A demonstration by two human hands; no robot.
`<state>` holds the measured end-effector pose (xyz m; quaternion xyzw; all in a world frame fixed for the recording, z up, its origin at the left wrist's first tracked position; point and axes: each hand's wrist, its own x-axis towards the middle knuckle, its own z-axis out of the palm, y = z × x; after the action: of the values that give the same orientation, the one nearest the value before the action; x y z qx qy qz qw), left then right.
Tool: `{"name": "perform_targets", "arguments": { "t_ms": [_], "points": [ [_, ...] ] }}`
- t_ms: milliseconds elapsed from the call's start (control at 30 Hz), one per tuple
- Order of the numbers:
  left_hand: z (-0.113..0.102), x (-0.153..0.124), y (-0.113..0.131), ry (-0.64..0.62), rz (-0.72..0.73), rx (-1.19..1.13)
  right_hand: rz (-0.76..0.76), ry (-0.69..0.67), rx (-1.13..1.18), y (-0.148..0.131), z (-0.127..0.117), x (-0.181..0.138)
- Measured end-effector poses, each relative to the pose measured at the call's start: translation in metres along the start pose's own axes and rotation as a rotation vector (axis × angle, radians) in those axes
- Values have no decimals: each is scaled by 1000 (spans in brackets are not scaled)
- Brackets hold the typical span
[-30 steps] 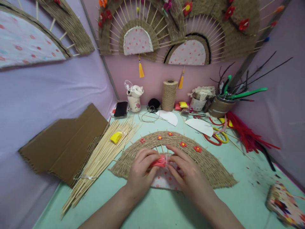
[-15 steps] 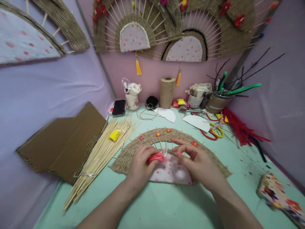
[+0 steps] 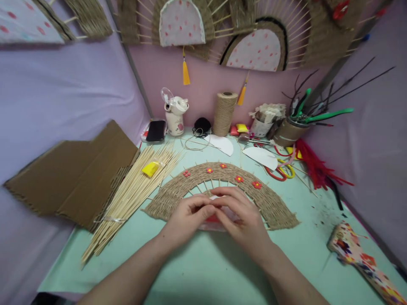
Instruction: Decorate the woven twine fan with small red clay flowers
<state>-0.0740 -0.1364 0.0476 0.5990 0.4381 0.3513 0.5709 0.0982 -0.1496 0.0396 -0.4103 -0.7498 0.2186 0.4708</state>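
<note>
A half-round woven jute fan (image 3: 178, 192) with small red flowers along its arc lies flat on the mint table (image 3: 203, 271). Over its spotted fabric centre my left hand (image 3: 186, 218) and my right hand (image 3: 241, 220) meet, fingers curled. Between them shows a bit of a red piece in a clear wrapper (image 3: 212, 218), held mainly by the left hand. The right hand's fingertips pinch at the same piece. Most of it is hidden by my fingers.
A bundle of bamboo skewers (image 3: 133, 195) with a yellow block (image 3: 150, 169) lies left, beside folded cardboard (image 3: 76, 173). At the back stand a twine spool (image 3: 224, 113), a small white appliance (image 3: 175, 116), a phone (image 3: 155, 130) and a tool cup (image 3: 288, 132). Scissors (image 3: 281, 171) and red pipe cleaners (image 3: 314, 167) lie right.
My right hand, which had pulled away to the right, has come back to meet the left over the red piece. The view has tilted down a little.
</note>
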Motion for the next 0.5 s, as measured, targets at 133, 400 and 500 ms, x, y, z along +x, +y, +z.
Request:
{"name": "perform_targets", "arguments": {
  "t_ms": [133, 400, 500],
  "points": [
    [0, 1, -2, 36, -125, -187, -78, -4, -70, -2, 5, -2],
    [-4, 4, 1, 173, -290, -648, 57, 2, -49, 7, -4, -4],
    [-1, 3, 0, 143, -273, -681, 64, 34, -49, 7, -6, -3]
  ]
}}
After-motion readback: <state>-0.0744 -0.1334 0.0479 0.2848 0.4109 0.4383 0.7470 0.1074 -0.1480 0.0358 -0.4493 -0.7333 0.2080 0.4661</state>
